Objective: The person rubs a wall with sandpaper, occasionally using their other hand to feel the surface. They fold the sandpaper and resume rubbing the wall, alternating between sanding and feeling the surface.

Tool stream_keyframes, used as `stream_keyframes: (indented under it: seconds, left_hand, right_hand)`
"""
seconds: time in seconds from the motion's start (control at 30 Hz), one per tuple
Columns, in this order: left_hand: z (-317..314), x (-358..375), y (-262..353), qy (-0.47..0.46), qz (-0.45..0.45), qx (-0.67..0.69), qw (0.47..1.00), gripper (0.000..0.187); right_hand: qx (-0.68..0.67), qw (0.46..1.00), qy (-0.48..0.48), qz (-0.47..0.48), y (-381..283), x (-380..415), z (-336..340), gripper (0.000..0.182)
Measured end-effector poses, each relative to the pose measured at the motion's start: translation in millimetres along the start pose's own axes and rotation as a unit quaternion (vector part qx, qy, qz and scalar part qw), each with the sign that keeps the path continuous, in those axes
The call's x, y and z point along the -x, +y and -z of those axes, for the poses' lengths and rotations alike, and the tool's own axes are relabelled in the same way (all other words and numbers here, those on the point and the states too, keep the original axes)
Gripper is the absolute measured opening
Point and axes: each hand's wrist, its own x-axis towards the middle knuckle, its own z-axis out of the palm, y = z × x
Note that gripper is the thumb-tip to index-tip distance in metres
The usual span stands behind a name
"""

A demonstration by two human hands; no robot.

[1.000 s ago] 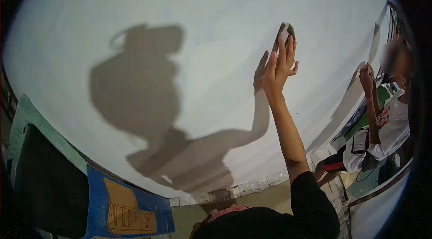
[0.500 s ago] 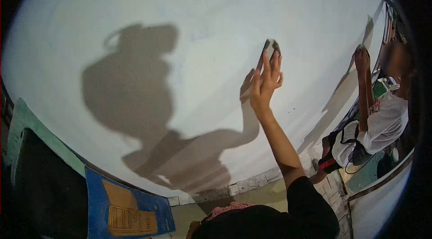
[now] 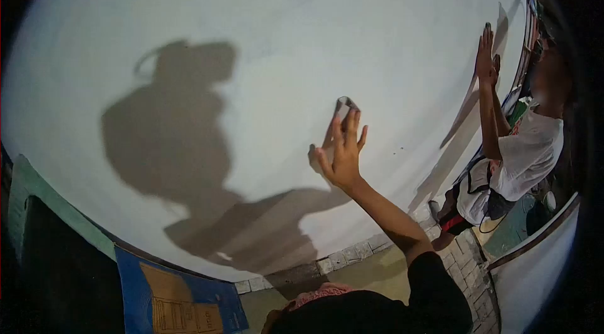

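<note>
Against the white wall (image 3: 283,113), my right hand (image 3: 343,154) presses a small folded sheet that looks like sandpaper (image 3: 344,106). The fingers lie over the sheet, and its grey upper end sticks out beyond the fingertips. My thumb is spread out to the left, off the sheet. The right arm is bent and reaches up from a black sleeve (image 3: 437,283). My left hand is not visible.
At the right, a person in a white shirt (image 3: 535,151) holds both hands (image 3: 486,60) up to the wall. A blue printed carton (image 3: 135,290) and a green-edged dark panel (image 3: 56,202) stand lower left. Pale bricks (image 3: 352,255) line the wall's foot.
My right hand has slid down and left along the wall with the sandpaper. The other person's hands have moved up. The view has shifted slightly.
</note>
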Motion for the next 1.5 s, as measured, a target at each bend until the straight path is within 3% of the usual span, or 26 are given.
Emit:
stream_keyframes:
  seconds: [0.07, 0.13, 0.17, 0.2, 0.23, 0.3, 0.33, 0.37, 0.4, 0.47, 0.57, 0.67, 0.77, 0.83, 0.9, 0.97, 1.03, 1.13, 1.17, 1.23, 1.3, 1.4, 1.43, 1.47, 1.5]
  left_hand:
    - [0, -2, -6, 0.002, -0.066, -0.093, 0.993, 0.042]
    - [8, -6, -14, 0.08, -0.103, -0.137, 0.982, 0.043]
    - [16, -6, 0, 0.215, -0.049, 0.054, 0.974, 0.039]
    - [39, 1, 25, 0.337, 0.009, 0.241, 0.91, 0.036]
    - [80, 28, 67, 0.429, -0.011, 0.326, 0.842, 0.037]
    - [182, 69, 149, 0.594, -0.272, 0.375, 0.658, 0.039]
    - [242, 130, 202, 0.575, -0.338, 0.384, 0.638, 0.034]
    - [288, 169, 246, 0.616, -0.383, 0.325, 0.607, 0.032]
    - [332, 203, 278, 0.686, -0.45, 0.163, 0.548, 0.034]
    - [391, 257, 345, 0.74, -0.497, 0.028, 0.453, 0.04]
    - [449, 290, 418, 0.816, -0.388, -0.094, 0.418, 0.056]
    - [491, 294, 448, 0.861, -0.324, -0.141, 0.365, 0.06]
    - [505, 294, 454, 0.874, -0.254, -0.161, 0.381, 0.062]
    - [506, 296, 455, 0.878, -0.247, -0.162, 0.377, 0.062]
    - [504, 295, 454, 0.88, -0.237, -0.162, 0.38, 0.063]
    - [503, 292, 453, 0.877, -0.247, -0.157, 0.381, 0.062]
    - [504, 290, 452, 0.878, -0.245, -0.158, 0.38, 0.062]
    - [505, 290, 454, 0.877, -0.242, -0.161, 0.382, 0.062]
    - [504, 291, 454, 0.877, -0.241, -0.164, 0.382, 0.063]
    - [503, 294, 456, 0.879, -0.242, -0.158, 0.38, 0.062]
    - [502, 295, 457, 0.873, -0.25, -0.151, 0.391, 0.062]
    - [504, 295, 458, 0.88, -0.245, -0.157, 0.377, 0.061]
    - [503, 295, 457, 0.882, -0.239, -0.16, 0.374, 0.062]
    - [502, 294, 456, 0.879, -0.24, -0.164, 0.378, 0.062]
    - [501, 297, 454, 0.872, -0.233, -0.167, 0.396, 0.062]
  right_hand:
    - [0.012, 0.999, -0.008, 0.048, 7, -4, 10, 0.07]
    - [0.084, 0.988, -0.041, 0.124, 18, -23, 27, 0.075]
    - [0.081, 0.988, -0.004, 0.131, 23, -42, 37, 0.076]
    - [0.06, 0.992, 0.017, 0.112, 27, -63, 48, 0.077]
    - [0.038, 0.994, 0.039, 0.091, 33, -83, 57, 0.078]
    - [0.047, 0.992, 0.101, 0.067, 49, -116, 70, 0.081]
    - [0.065, 0.991, 0.107, 0.052, 44, -127, 75, 0.082]
    - [0.066, 0.99, 0.108, 0.056, 37, -128, 74, 0.082]
    - [0.078, 0.99, 0.085, 0.084, 24, -126, 70, 0.083]
    - [0.075, 0.982, 0.011, 0.172, 15, -108, 57, 0.085]
    - [0.129, 0.954, -0.056, 0.264, 11, -99, 56, 0.082]
    - [0.123, 0.963, 0.041, 0.234, 27, -151, 75, 0.084]
    - [0.138, 0.958, 0.119, 0.22, 23, -195, 89, 0.085]
    - [0.137, 0.95, 0.076, 0.271, 8, -188, 87, 0.085]
    - [0.144, 0.907, -0.084, 0.387, 1, -177, 82, 0.079]
    - [0.163, 0.875, -0.113, 0.442, -1, -192, 82, 0.077]
    - [0.239, 0.864, -0.011, 0.443, -7, -234, 95, 0.069]
    - [0.242, 0.87, 0.113, 0.413, -14, -321, 115, 0.06]
    - [0.194, 0.893, 0.079, 0.397, -29, -350, 133, 0.068]
    - [0.181, 0.906, 0.086, 0.373, -53, -382, 148, 0.065]
    - [0.116, 0.95, 0.128, 0.261, -70, -400, 149, 0.063]
    - [0.198, 0.914, 0.178, 0.307, -85, -369, 110, 0.063]
    - [0.228, 0.934, -0.048, 0.271, -82, -349, 103, 0.057]
    - [0.163, 0.889, 0.092, 0.418, -78, -320, 80, 0.057]
    - [0.198, 0.849, 0.096, 0.481, -84, -289, 79, 0.051]
